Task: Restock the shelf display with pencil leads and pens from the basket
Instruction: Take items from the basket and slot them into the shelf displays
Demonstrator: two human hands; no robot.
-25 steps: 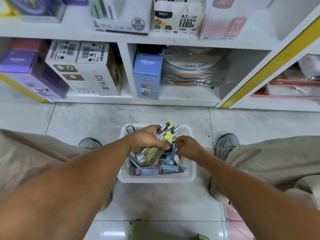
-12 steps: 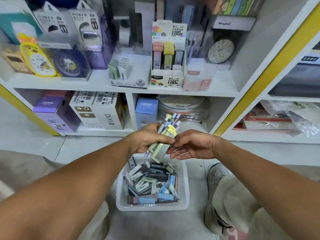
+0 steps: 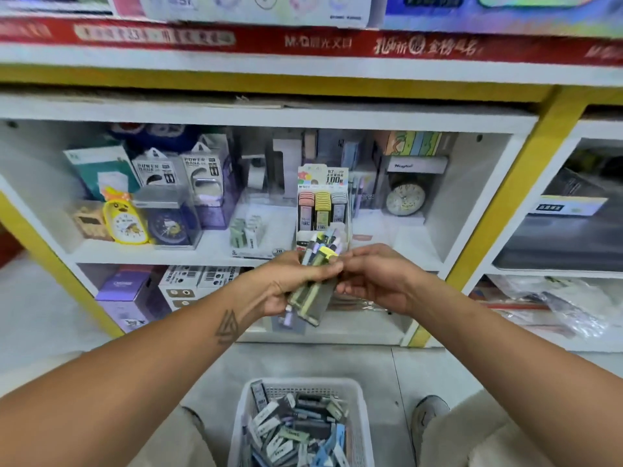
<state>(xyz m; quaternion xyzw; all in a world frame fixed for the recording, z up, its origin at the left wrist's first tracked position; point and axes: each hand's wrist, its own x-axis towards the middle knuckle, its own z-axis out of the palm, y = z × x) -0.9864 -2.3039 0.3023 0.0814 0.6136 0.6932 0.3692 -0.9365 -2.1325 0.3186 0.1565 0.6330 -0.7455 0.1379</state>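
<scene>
hands [image 3: 332,281] gripping bundle [image 3: 312,284], lower ends hidden

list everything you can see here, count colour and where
bundle of lead cases and pens: one handful, green, yellow, lilac, in the left hand
basket: one, white, on the floor, holding many more cases
lead display box: one, pink, yellow, grey rows, middle shelf
yellow clock: one, shelf left
round clock: one, pale dial, shelf right
power bank packs: two, white, shelf back
left hand: grips the bundle
right hand: fingertips at the bundle's top
</scene>
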